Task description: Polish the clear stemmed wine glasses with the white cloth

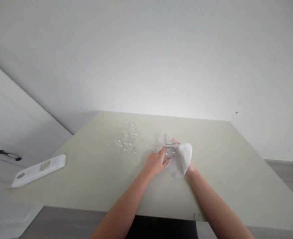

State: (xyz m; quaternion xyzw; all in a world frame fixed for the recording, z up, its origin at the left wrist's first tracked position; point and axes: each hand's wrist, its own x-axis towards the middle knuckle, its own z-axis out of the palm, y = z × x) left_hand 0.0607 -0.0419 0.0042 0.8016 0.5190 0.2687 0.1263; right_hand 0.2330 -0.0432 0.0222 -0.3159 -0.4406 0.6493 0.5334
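At the bottom centre, my black clothing (161, 228) shows below the table's near edge, and both my forearms are cut off by the frame. The pale table (226, 159) spreads across the middle.

Just right of centre, my left hand (155, 163) is closed on a clear glass (170, 153), index finger and thumb pressed to it with only a small gap between them. The glass sits within the folds of a white cloth (184, 156); my fingers and the fabric cover so much of it that I can't make out its full shape or whether it holds anything. My right hand (190, 168) has hold of the cloth from behind. Its palm is hidden; only the wrist below and fingertips above show, so I can't tell how tightly those fingers are curled.

At the left of the frame, a long white object (39, 171) lies at the table's edge, a dark round patch at one end and a label too blurred to read. Left of centre, beyond my hands, a cluster of clear glasses (128, 136) stands close together; they overlap and let the tabletop show through, so their number and contents are hard to tell.

At far left, a white cabinet (17, 122) with a dark handle (8, 155) is partly cut off. The pale wall (161, 59) fills the top.
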